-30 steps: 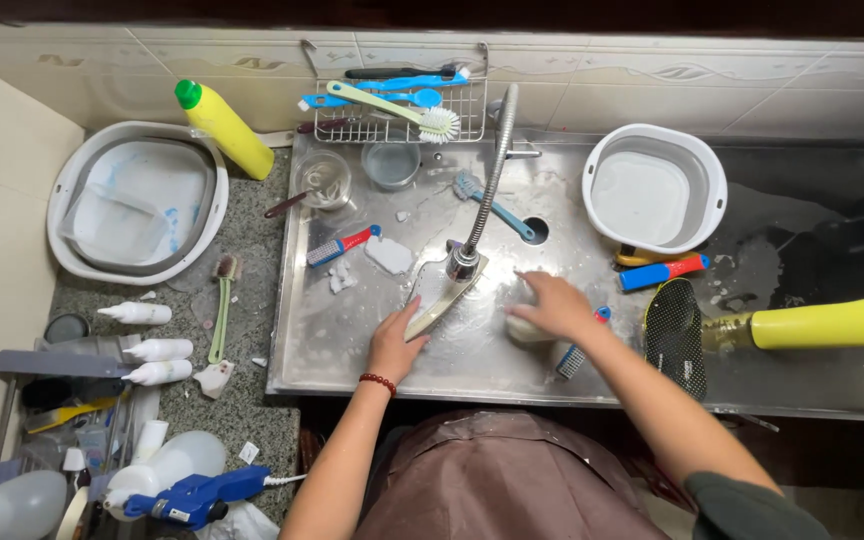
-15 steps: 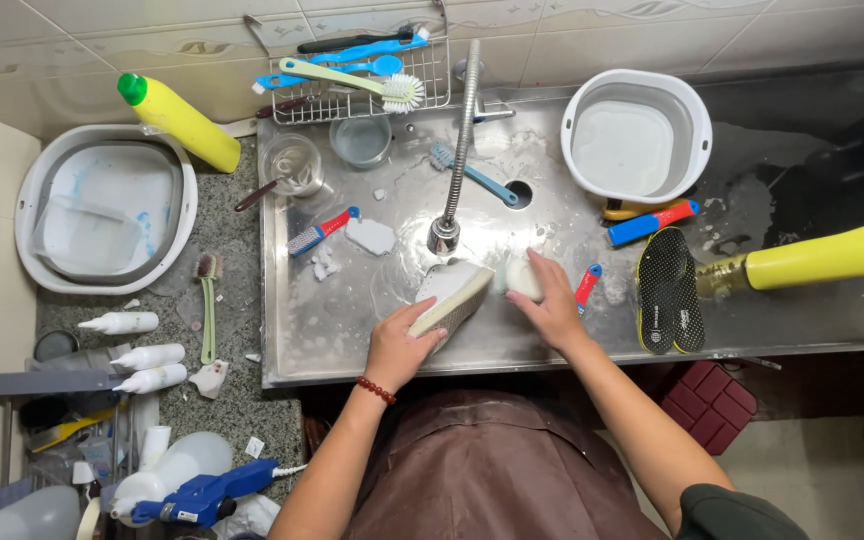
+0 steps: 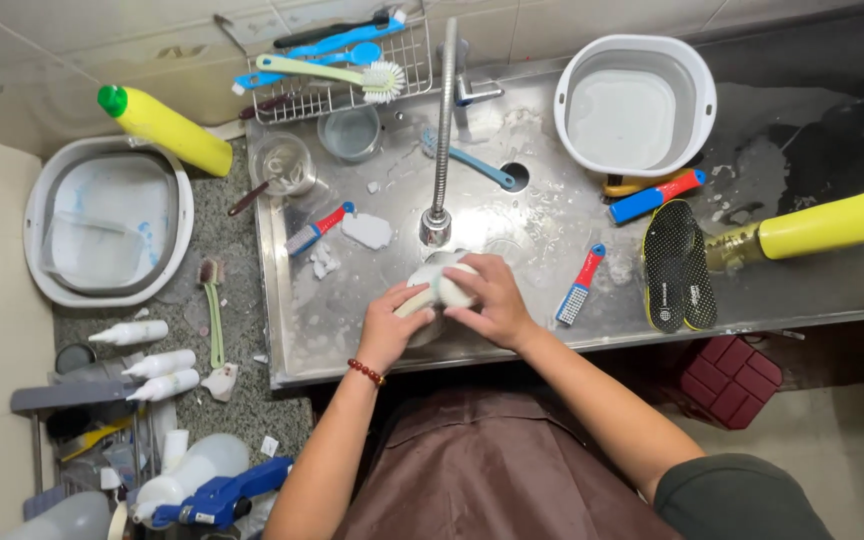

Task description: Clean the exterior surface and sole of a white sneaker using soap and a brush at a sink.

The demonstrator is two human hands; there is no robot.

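- A pale, rounded shoe-like thing [image 3: 442, 285] is gripped by both closed hands, left [image 3: 392, 325] and right [image 3: 487, 300], at 6 o'clock in the wet steel sink [image 3: 302, 330].
- It could be dropped, because soap makes it slippery.

Your hands clasp a white shoe [image 3: 442, 285] over the wet steel-grey sink [image 3: 352, 345]. A red bead bracelet [image 3: 365, 372] rings your left wrist. You see a black dotted insole [image 3: 677, 265], a yellow bottle [image 3: 164, 130] with a green cap, a white basin [image 3: 635, 105], and a red-and-blue brush [image 3: 579, 285].
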